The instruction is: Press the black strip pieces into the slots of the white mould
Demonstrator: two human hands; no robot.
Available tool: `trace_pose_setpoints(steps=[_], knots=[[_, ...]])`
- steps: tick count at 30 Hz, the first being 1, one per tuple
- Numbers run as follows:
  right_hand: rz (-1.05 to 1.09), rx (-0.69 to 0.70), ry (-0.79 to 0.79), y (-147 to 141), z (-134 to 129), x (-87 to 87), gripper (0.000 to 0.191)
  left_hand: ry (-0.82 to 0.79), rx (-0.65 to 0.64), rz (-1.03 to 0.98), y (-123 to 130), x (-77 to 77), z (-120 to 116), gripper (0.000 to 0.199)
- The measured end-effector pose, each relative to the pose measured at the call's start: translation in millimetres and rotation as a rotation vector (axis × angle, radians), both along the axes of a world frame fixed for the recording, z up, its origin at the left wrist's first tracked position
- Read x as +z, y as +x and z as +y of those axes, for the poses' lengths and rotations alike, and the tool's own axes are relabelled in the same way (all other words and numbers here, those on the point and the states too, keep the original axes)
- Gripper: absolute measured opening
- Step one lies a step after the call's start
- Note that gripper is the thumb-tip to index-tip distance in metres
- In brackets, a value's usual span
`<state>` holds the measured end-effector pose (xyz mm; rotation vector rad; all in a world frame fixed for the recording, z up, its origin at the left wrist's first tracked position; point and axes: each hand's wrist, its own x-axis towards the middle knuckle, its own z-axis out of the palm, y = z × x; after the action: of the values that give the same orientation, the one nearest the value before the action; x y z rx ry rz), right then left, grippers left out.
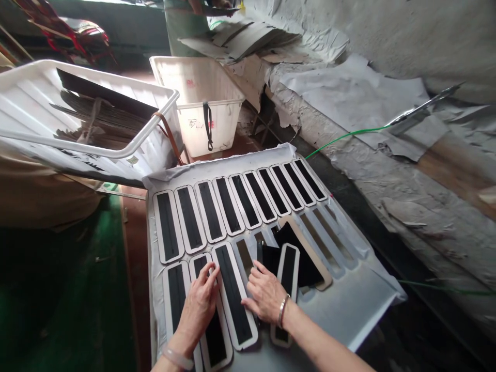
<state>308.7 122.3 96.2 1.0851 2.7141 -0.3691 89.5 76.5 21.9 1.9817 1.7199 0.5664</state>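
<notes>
Spanning far row: framed strips [228, 205], apparently complete. Near row, left: three strips [177, 289] laid; left hand [200, 299], fingers bent at third strip [237, 299], grip unclear; right hand [264, 292], thumb spread, at its right edge. Right: loose strip [288, 268], tilted; strip-shaped marks [318, 237] uncovered.

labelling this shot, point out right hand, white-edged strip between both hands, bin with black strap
Right hand [265, 293], head view, back of hand.
White-edged strip [233, 292], head view, black middle.
Bin [221, 124], head view, front wall.

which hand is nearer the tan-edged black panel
Right. The right hand is close beside the tan-edged black panel; the left hand is farther off, over a white-framed strip.
</notes>
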Motion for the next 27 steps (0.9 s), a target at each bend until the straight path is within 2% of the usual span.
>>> trace_pose_setpoints(steps=[3,6,8,12,14,16,18,21,24,27], knots=[[-0.022,0.170,-0.016,14,4,6.6,0.031,0.022,-0.015,0.026,0,0.3,-1,0.039],[-0.065,0.256,-0.028,36,4,18.0,0.029,0.028,-0.024,0.062,-1,0.0,-4,0.044],[-0.108,0.245,-0.022,61,6,27.2,0.030,0.035,-0.033,0.080,-2,0.5,-5,0.048],[-0.255,0.143,-0.009,127,22,40.0,0.047,0.026,-0.056,0.124,-2,4.8,-7,0.057],[-0.264,0.123,-0.017,152,33,39.7,0.047,0.006,-0.063,0.179,-1,7.9,-8,0.061],[-0.227,0.098,-0.002,159,41,34.9,0.039,0.005,-0.072,0.250,-1,10.8,-9,0.063],[-0.160,0.042,0.009,150,40,27.4,0.028,0.038,-0.097,0.312,-1,12.6,-10,0.066],[-0.036,-0.101,0.020,122,25,14.7,0.014,0.136,-0.150,0.380,-1,12.0,-11,0.071],[0.048,-0.278,0.144,114,3,0.5,0.027,0.241,-0.162,0.447,-2,5.4,-12,0.075],[0.118,-0.627,0.245,140,-14,-11.8,0.036,0.309,-0.152,0.480,-3,-6.4,-11,0.076]])
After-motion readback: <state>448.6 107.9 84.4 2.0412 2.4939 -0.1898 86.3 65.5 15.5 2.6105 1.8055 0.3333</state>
